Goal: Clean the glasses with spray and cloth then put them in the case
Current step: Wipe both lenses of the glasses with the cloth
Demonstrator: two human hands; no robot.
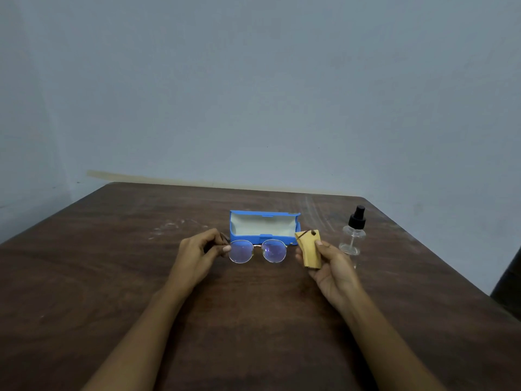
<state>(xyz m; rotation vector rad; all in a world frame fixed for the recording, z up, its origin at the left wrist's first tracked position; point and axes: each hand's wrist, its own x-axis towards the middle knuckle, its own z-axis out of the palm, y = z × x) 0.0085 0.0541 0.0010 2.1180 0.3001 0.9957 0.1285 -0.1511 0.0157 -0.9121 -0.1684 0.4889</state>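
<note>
head view, forward and down, table near

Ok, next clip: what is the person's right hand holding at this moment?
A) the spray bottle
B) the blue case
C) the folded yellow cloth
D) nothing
C: the right hand grips the folded yellow cloth, with one glasses temple tip lying on it; the spray bottle stands untouched beside it, and the open blue case sits behind on the table.

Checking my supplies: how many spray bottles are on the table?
1: a clear plastic spray bottle with a black nozzle, upright on the brown wooden table, right of the open blue case. None seems hidden.
</note>
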